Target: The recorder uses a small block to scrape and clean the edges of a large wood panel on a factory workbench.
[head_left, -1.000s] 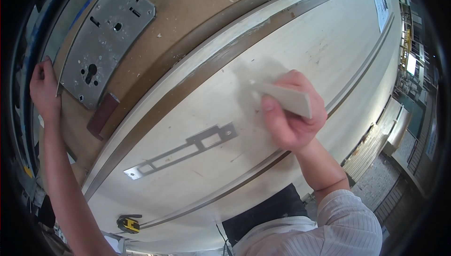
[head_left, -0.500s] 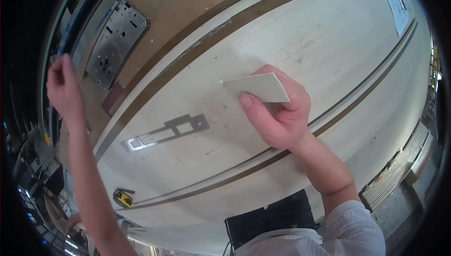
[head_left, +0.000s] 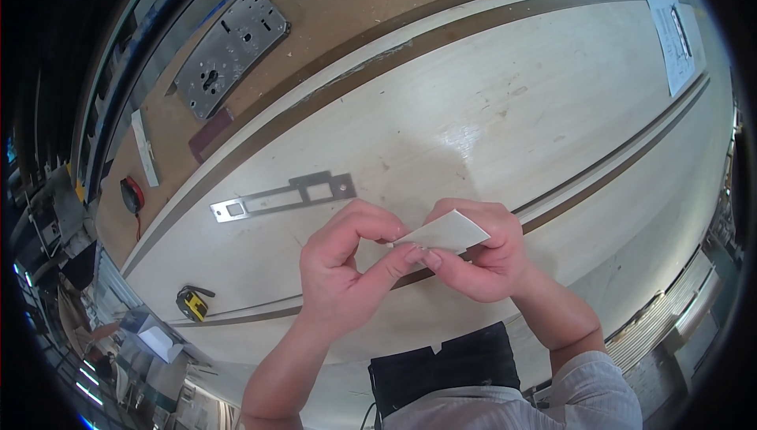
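You are now holding a small pale card point(head_left: 443, 233) in both hands, low over the near part of the white door panel point(head_left: 489, 106). A second ago only your right hand point(head_left: 477, 260) was carrying it while your left hand point(head_left: 343, 272) was reaching off toward the far left edge; the left has since come across, and both are now pinching the card's lower left corner between thumb and fingertips, each grip pressed together on it. That suggests you are working at the card's edge, perhaps peeling or separating a layer.

The card is thin, flat, four-sided and matte. The panel beneath is smooth, glossy and lightly scuffed, with dark grooves running along it. On it, just beyond your hands, a long flat metal strike plate point(head_left: 284, 196) is lying. Farther off, on the brown fibreboard tabletop point(head_left: 378, 4), a grey steel lock case point(head_left: 230, 50) is resting. A yellow tape measure point(head_left: 192, 303) is sitting near the panel's left edge.
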Demonstrator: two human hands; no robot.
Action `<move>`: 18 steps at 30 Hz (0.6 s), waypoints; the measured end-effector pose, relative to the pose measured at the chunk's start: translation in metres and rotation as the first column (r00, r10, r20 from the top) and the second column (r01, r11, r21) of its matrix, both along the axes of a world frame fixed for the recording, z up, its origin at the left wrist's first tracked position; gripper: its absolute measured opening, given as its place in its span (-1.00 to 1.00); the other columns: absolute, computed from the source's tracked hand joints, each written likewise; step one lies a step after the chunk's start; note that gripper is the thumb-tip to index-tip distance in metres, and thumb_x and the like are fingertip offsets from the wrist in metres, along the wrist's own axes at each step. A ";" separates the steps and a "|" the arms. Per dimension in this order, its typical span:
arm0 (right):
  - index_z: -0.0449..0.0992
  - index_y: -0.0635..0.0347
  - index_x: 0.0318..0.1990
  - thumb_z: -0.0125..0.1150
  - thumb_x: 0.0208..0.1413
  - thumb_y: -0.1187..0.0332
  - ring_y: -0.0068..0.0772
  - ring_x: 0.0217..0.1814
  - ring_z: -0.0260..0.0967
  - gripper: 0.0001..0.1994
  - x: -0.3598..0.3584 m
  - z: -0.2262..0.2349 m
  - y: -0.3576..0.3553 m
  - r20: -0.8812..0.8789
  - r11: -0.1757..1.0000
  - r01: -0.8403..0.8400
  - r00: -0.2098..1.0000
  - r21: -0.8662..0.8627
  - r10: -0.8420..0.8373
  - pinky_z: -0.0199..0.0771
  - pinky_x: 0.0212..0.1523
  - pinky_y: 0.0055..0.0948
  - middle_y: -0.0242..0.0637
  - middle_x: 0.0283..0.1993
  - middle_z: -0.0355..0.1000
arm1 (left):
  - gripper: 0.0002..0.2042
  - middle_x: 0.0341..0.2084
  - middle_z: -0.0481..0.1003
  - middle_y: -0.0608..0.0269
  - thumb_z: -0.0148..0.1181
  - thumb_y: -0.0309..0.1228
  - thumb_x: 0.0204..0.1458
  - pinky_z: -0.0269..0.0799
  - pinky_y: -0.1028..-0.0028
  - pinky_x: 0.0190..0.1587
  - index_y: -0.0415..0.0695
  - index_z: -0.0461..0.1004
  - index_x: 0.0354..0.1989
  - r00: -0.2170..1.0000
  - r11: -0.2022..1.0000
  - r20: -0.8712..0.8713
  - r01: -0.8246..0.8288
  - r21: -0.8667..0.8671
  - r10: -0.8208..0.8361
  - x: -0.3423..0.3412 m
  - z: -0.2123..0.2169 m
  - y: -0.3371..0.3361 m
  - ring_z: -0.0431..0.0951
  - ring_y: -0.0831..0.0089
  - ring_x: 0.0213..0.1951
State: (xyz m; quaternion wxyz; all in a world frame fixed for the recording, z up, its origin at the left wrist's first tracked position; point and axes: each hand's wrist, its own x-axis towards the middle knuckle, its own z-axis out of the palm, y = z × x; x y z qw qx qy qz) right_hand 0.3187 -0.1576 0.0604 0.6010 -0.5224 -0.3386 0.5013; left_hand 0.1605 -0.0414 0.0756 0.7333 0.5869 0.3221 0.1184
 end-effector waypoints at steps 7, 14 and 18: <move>0.57 0.33 -0.31 0.21 0.02 0.63 -0.54 -0.52 0.32 -0.91 -0.003 -0.004 0.002 -0.022 1.000 -0.016 1.000 -0.007 0.016 0.20 -0.51 -0.57 -0.25 -0.44 0.45 | -0.89 -0.41 0.51 0.24 0.34 -0.60 0.00 0.36 0.52 -0.26 -0.26 0.49 -0.37 0.997 0.997 -0.066 -0.053 -0.065 0.048 -0.008 0.000 0.003 0.45 0.51 -0.36; 0.55 0.34 -0.13 0.17 0.12 0.58 -0.60 -0.32 0.40 -0.83 0.004 -0.005 -0.001 -0.072 0.982 0.146 0.985 -0.121 -0.155 0.37 -0.32 -0.57 -0.34 -0.31 0.52 | -0.93 -0.37 0.52 0.30 0.26 -0.52 0.10 0.37 0.60 -0.24 -0.19 0.49 -0.31 0.982 0.974 -0.145 -0.090 0.207 0.121 -0.022 -0.001 0.059 0.46 0.57 -0.35; 0.56 0.30 -0.23 0.22 0.15 0.53 -0.69 -0.37 0.36 -0.93 0.017 -0.016 0.006 0.034 0.892 0.404 0.913 -0.201 -0.406 0.34 -0.33 -0.64 -0.39 -0.35 0.52 | -0.83 -0.40 0.51 0.32 0.26 -0.35 0.14 0.40 0.62 -0.23 -0.16 0.51 -0.19 0.811 0.794 -0.267 -0.345 0.501 0.521 -0.020 -0.002 0.160 0.48 0.60 -0.36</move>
